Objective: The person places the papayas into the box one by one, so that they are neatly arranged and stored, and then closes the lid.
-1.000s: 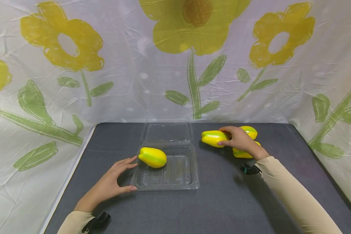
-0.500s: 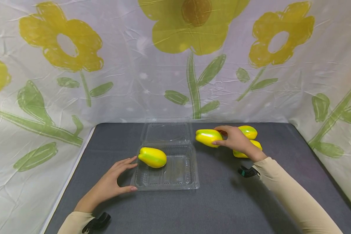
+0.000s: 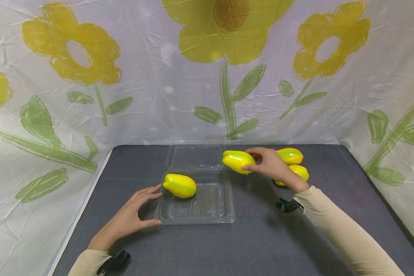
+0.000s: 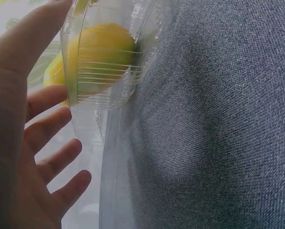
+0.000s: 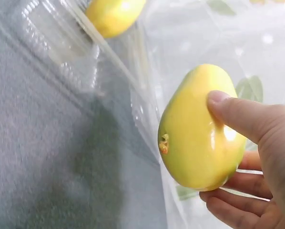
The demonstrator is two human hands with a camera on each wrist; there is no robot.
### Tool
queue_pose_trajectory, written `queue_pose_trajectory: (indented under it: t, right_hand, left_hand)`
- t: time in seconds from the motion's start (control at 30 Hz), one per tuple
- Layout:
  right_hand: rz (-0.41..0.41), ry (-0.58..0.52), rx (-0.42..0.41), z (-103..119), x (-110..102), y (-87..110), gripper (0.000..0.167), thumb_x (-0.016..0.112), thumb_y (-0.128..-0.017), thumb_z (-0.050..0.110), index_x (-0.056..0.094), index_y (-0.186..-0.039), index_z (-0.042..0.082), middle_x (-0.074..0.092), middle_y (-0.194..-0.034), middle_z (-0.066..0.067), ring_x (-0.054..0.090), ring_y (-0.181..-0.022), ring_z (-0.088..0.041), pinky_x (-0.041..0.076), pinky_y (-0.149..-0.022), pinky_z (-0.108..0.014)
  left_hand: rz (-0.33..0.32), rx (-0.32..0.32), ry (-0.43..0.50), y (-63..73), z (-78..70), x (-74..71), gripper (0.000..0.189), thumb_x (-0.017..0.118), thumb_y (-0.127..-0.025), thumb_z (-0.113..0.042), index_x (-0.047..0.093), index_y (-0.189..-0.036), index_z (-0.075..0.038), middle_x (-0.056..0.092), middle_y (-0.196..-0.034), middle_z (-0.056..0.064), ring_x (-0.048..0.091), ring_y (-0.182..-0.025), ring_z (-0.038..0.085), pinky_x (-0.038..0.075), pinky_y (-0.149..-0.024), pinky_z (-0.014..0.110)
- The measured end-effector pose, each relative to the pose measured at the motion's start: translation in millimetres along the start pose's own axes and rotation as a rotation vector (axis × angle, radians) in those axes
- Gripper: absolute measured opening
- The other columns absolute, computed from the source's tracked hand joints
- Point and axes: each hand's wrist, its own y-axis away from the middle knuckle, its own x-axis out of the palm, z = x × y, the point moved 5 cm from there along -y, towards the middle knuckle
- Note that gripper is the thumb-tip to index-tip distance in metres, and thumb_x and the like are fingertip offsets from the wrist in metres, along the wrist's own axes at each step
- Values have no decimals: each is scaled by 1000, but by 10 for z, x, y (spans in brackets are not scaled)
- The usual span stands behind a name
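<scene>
My right hand (image 3: 270,165) grips a yellow-green papaya (image 3: 237,161) by its right end, above the table at the container's far right corner. In the right wrist view, the thumb lies across the held papaya (image 5: 199,133), fingers behind it. A clear plastic clamshell container (image 3: 210,214) lies with its lid folded back. Another papaya (image 3: 180,186) rests in the left of its base. My left hand (image 3: 132,212) is spread at the container's left side, with thumb and fingertips at the rim. In the left wrist view, that hand (image 4: 42,143) has its fingers apart beside the clear wall.
Two more papayas, one farther back (image 3: 291,156) and one nearer (image 3: 299,173), lie on the right of the dark grey table (image 3: 207,249), partly behind my right hand. A white curtain (image 3: 148,96) with painted yellow flowers surrounds the table's back and sides.
My right hand has carried the held papaya left and slightly up, away from the other two, toward the container. The left hand and the container have stayed in place.
</scene>
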Motion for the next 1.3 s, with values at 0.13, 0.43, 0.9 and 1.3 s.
queue_pose_trajectory:
  t: [0.13, 0.43, 0.9, 1.3]
  right_hand:
    - [-4, -17, -7, 77, 37, 10, 65, 79, -81, 45, 61, -132, 9, 66, -128, -11, 67, -110, -29, 56, -95, -47]
    - [-18, -41, -46, 211, 142, -2, 60, 79, -81, 45, 64, -128, 11, 69, -124, -8, 67, -110, -27, 56, -96, -48]
    - [-24, -67, -77, 378, 305, -9, 59, 81, -80, 40, 66, -127, 8, 71, -120, -9, 68, -106, -26, 56, -95, -47]
    - [-25, -82, -112, 464, 430, -18, 60, 80, -82, 42, 63, -130, 10, 69, -125, -8, 67, -109, -25, 56, -95, -44]
  left_hand:
    - [2, -5, -4, -2, 4, 6, 85, 79, -71, -61, 54, -141, -20, 40, -158, 6, 36, -143, 35, 38, -106, 67]
    - [3, -13, 2, -1, -5, 7, 84, 83, -70, -55, 55, -141, -19, 40, -158, 6, 36, -143, 35, 38, -107, 67]
    - [9, -11, -7, -9, -6, 13, 84, 83, -71, -54, 54, -141, -19, 40, -158, 7, 36, -143, 35, 40, -105, 67]
    - [19, -12, -5, -16, -10, 4, 83, 84, -71, -52, 54, -141, -18, 39, -159, 5, 36, -143, 33, 40, -106, 67]
